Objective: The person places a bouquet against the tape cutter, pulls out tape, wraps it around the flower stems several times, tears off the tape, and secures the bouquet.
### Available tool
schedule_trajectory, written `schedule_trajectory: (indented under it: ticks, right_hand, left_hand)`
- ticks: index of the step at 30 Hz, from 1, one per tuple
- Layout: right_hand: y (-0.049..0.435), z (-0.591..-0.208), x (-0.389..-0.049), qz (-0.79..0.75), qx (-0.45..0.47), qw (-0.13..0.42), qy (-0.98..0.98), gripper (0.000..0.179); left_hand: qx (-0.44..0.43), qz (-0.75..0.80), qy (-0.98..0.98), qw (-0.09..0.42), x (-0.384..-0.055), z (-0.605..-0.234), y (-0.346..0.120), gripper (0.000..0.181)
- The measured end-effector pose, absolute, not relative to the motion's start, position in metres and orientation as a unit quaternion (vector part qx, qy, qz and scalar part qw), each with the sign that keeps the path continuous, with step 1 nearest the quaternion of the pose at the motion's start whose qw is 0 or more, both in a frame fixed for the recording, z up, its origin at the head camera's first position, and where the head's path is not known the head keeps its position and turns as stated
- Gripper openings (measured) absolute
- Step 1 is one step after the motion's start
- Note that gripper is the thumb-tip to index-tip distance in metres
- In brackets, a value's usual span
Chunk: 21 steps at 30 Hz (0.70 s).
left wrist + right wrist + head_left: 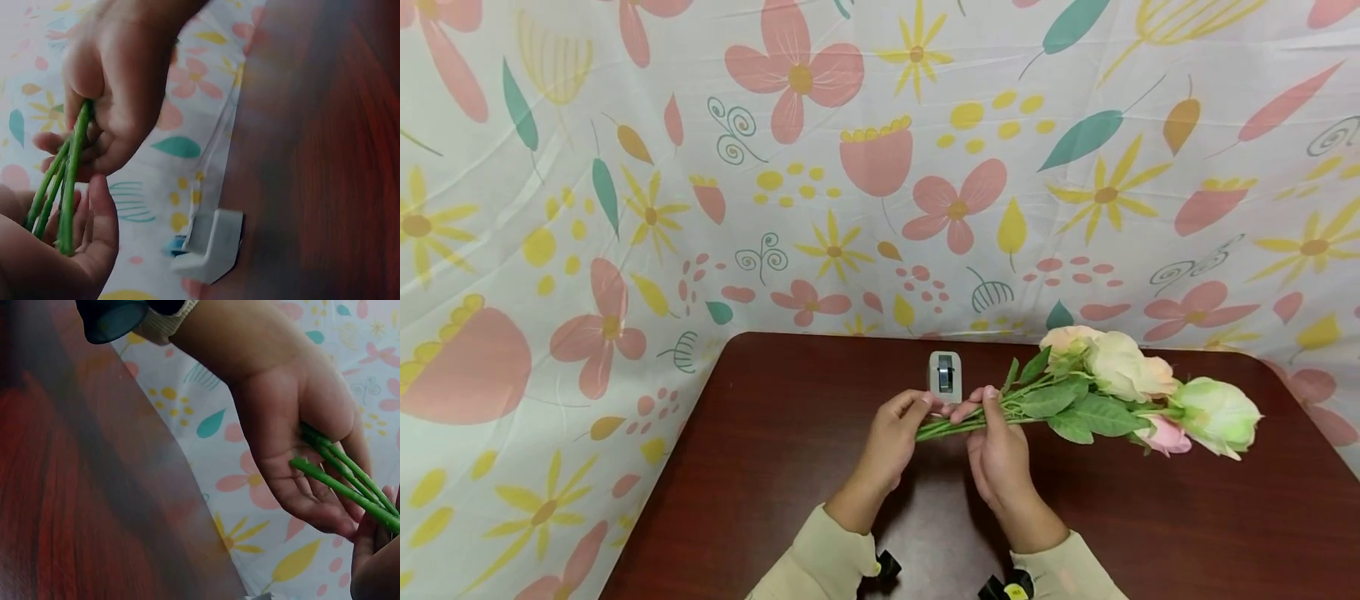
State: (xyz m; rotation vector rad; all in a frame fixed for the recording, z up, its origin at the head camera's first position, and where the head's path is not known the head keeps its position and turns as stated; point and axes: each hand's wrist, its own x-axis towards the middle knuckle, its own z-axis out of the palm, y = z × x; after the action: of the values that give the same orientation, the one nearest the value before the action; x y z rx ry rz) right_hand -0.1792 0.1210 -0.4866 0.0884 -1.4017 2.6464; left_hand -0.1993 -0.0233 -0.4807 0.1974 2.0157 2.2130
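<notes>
Bouquet (pixel 1086 406): long axis left-right, blooms (pixel 1120 367) right | right hand (pixel 1003 458) nearer blooms, pinching stems (pixel 953 427) | left hand (pixel 887 440) gripping stem ends (pixel 306 467) | tape dispenser (pixel 945 377) just beyond hands

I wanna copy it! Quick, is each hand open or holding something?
Left hand: holding the green stems.
Right hand: holding the same stems, nearer the blooms.

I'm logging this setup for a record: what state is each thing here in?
Left grip: holding the stems near their ends
Right grip: holding the stems closer to the blooms
Flower bunch: held sideways, blooms toward the right
Tape dispenser: on the table, not held
Floral cloth: hanging behind the table, creased
</notes>
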Motion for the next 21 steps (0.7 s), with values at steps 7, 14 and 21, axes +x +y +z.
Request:
schedule_trajectory:
  ticks: [7,14,21]
  right_hand:
    - [0.123,-0.484,-0.181,0.871,0.024,0.084,-0.484,0.028]
    - [0.124,-0.483,-0.182,0.877,0.001,0.070,-0.476,0.032]
    - [0.123,-0.482,-0.179,0.865,-0.013,0.061,-0.498,0.038]
  left_hand:
    - [0.177,0.534,0.826,0.042,-0.197,-0.475,-0.032,0.032]
    - [0.306,0.352,0.884,0.026,-0.196,-0.465,-0.036,0.038]
    - [0.341,0.260,0.902,0.050,-0.198,-0.456,-0.031,0.032]
